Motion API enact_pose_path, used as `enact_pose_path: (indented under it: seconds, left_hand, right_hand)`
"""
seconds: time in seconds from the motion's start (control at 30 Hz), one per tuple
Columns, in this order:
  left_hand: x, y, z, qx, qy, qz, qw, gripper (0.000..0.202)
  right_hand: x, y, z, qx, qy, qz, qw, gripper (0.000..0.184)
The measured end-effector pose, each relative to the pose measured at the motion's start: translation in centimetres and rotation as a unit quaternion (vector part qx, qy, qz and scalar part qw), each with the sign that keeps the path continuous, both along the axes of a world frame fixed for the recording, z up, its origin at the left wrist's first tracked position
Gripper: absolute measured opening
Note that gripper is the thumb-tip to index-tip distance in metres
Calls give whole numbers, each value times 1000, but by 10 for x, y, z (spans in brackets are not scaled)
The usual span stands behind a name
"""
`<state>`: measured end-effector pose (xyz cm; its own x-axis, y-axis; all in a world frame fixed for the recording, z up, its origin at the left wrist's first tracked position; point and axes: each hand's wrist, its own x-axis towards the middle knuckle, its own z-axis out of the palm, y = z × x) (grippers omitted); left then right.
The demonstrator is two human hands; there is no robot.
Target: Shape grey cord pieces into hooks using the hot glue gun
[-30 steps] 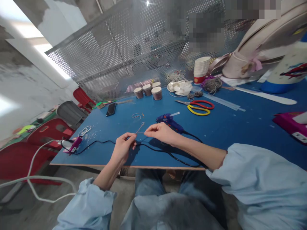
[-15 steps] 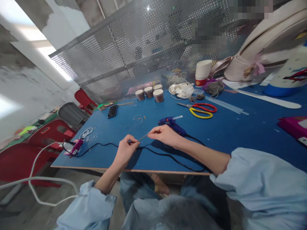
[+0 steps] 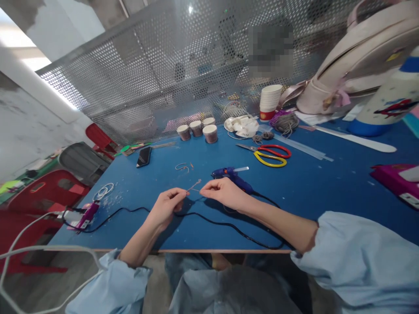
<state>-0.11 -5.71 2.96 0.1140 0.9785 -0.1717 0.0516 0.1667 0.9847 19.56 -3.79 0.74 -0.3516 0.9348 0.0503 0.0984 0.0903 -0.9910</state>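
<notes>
My left hand (image 3: pixel 167 205) pinches a thin greyish yarn strand (image 3: pixel 194 185) between thumb and fingertips, just above the tabletop. A free end of it sticks up and to the right. Another thin length runs across to my right hand (image 3: pixel 220 192), whose thumb and forefinger are closed on it. Whether the two lengths are one piece, I cannot tell. Right behind my right hand lies a blue glue gun (image 3: pixel 244 184) with a clear glue stick (image 3: pixel 241 168) in its back. Its black cord (image 3: pixel 209 219) passes beneath my hands.
Scissors (image 3: pixel 271 159) with red and yellow handles lie beyond the glue gun. Several small cups (image 3: pixel 210 134), a phone (image 3: pixel 144 156), grey yarn (image 3: pixel 286 124) and a stack of paper cups (image 3: pixel 270 102) stand further back. A purple power strip (image 3: pixel 85 216) is at left, a large bottle (image 3: pixel 382 104) at right.
The strand, stretched straight between both hands before, now shows a free end pointing up from my left fingertips. My left hand has turned flatter. The camera view has shifted slightly.
</notes>
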Motion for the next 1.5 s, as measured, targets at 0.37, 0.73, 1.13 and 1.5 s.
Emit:
enact_pose_path:
  seconds: [0.37, 0.73, 1.13, 1.5]
  left_hand:
    - [3, -6, 7, -171, -119, -178, 962, 24]
    - [-3, -5, 6, -102, -128, -78, 984, 21]
    - [4, 7, -3, -96, -81, -8, 992, 22]
    - [6, 14, -10, -35, 42, 12, 998, 23]
  right_hand:
    - [-6, -5, -3, -26, 1, -42, 999, 22]
    - [-6, -10, 1, -48, 14, -33, 998, 20]
    - [-4, -9, -1, -65, 29, -30, 997, 26]
    - [-3, -8, 2, -71, 39, -35, 996, 23]
